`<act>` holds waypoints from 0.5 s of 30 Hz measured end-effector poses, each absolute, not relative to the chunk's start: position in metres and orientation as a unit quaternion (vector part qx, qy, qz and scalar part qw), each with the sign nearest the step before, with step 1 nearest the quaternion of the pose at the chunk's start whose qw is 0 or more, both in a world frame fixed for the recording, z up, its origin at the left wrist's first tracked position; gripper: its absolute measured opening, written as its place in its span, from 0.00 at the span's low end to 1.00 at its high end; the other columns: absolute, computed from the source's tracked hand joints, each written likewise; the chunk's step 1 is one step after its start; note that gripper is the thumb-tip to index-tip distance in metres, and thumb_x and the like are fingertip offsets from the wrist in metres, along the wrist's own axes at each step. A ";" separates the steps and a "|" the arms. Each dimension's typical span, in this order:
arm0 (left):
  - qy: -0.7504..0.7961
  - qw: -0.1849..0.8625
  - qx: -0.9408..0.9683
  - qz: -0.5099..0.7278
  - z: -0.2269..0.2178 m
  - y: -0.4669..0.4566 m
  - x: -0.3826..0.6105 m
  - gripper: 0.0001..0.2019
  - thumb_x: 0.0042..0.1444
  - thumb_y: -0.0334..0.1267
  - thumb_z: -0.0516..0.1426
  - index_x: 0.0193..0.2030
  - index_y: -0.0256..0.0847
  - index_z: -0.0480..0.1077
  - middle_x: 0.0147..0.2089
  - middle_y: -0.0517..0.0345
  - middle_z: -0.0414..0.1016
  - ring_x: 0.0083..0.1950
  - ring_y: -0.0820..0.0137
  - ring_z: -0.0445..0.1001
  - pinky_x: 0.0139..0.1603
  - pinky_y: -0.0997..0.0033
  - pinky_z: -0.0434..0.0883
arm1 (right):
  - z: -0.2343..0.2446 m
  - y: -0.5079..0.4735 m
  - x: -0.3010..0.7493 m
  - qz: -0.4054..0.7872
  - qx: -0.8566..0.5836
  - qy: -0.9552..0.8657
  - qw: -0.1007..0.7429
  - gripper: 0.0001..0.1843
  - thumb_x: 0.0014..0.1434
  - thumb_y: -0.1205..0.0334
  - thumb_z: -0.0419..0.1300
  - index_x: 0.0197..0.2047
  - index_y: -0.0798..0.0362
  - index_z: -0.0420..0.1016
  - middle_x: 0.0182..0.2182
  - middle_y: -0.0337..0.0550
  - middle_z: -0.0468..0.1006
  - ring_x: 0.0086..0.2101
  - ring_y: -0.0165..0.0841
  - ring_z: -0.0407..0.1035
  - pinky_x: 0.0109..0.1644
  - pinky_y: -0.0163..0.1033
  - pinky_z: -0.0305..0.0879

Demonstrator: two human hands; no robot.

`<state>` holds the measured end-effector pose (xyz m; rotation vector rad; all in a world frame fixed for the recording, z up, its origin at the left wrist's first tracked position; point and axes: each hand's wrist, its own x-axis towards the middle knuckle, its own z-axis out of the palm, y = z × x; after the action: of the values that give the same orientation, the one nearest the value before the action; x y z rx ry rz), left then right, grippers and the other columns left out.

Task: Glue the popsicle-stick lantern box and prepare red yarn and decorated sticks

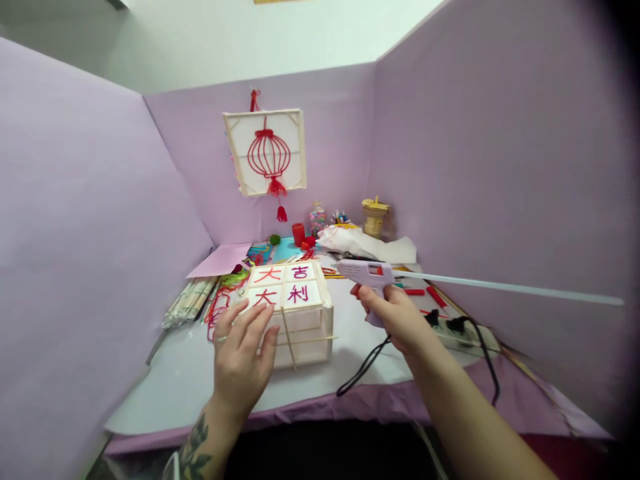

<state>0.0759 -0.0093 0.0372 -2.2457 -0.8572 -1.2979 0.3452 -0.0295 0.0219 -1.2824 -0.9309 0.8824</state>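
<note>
A white lantern box (305, 357) with a pale wooden-stick frame stands on the table, its top panel (285, 283) bearing red and purple characters. Two thin sticks (289, 333) cross over its near side, one sticking out past the right edge. My left hand (240, 353) rests at the box's front left corner, fingers stretched and thumb apart, fingertips at the top edge. In my right hand (403, 320) is a lilac glue gun (364, 271), gripped by its handle, with the nozzle pointing left toward the box. A long glue stick (505, 285) juts from its back.
A framed red lantern decoration (270, 157) hangs on the back wall. Behind the box lie crumpled white paper (373, 245), a red roll (299, 233) and a jar (317, 219). Bundled sticks (193, 300) lie left. A power strip (463, 333) with black cords sits right; lilac walls surround the table.
</note>
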 end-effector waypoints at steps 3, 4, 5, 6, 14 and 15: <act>-0.315 0.210 -0.807 -0.454 0.039 -0.009 0.077 0.23 0.53 0.29 0.62 0.56 0.43 0.68 0.49 0.48 0.76 0.58 0.53 0.68 0.60 0.45 0.64 | 0.023 -0.025 0.343 0.397 -0.560 -0.410 0.600 0.23 0.47 0.43 0.66 0.37 0.54 0.79 0.27 0.45 0.76 0.25 0.31 0.66 0.22 0.32 0.60; -0.315 0.210 -0.811 -0.447 0.041 -0.010 0.079 0.23 0.53 0.29 0.62 0.57 0.43 0.68 0.49 0.47 0.76 0.58 0.53 0.68 0.60 0.45 0.64 | 0.021 -0.026 0.341 0.404 -0.554 -0.409 0.602 0.23 0.47 0.43 0.65 0.37 0.54 0.79 0.27 0.44 0.76 0.25 0.31 0.66 0.22 0.32 0.60; -0.315 0.209 -0.815 -0.439 0.043 -0.011 0.082 0.24 0.53 0.30 0.62 0.58 0.43 0.67 0.50 0.47 0.75 0.59 0.52 0.67 0.60 0.45 0.63 | 0.019 -0.028 0.339 0.408 -0.544 -0.408 0.609 0.23 0.48 0.42 0.65 0.38 0.54 0.79 0.26 0.43 0.76 0.25 0.31 0.66 0.23 0.33 0.61; -0.315 0.207 -0.820 -0.432 0.045 -0.012 0.085 0.24 0.54 0.30 0.61 0.58 0.43 0.67 0.50 0.47 0.75 0.60 0.52 0.67 0.61 0.44 0.63 | 0.015 -0.030 0.337 0.411 -0.534 -0.406 0.618 0.23 0.49 0.42 0.64 0.37 0.54 0.78 0.26 0.43 0.75 0.25 0.31 0.66 0.24 0.33 0.61; -0.322 0.198 -0.836 -0.398 0.048 -0.008 0.096 0.23 0.55 0.29 0.59 0.58 0.42 0.66 0.52 0.46 0.75 0.62 0.52 0.64 0.64 0.45 0.59 | -0.005 -0.035 0.337 0.431 -0.513 -0.370 0.643 0.26 0.48 0.40 0.65 0.35 0.56 0.75 0.23 0.40 0.72 0.25 0.31 0.65 0.27 0.35 0.60; -0.320 0.196 -0.835 -0.401 0.048 -0.008 0.096 0.23 0.55 0.27 0.58 0.58 0.42 0.66 0.52 0.46 0.75 0.62 0.53 0.65 0.64 0.44 0.59 | -0.004 -0.033 0.338 0.432 -0.514 -0.370 0.643 0.26 0.47 0.40 0.65 0.35 0.56 0.75 0.23 0.40 0.72 0.25 0.31 0.65 0.27 0.35 0.60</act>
<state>0.0959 -0.0077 0.0476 -2.3406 -0.8971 -1.1248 0.3379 -0.0332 -0.0036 -1.1703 -0.8420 0.9840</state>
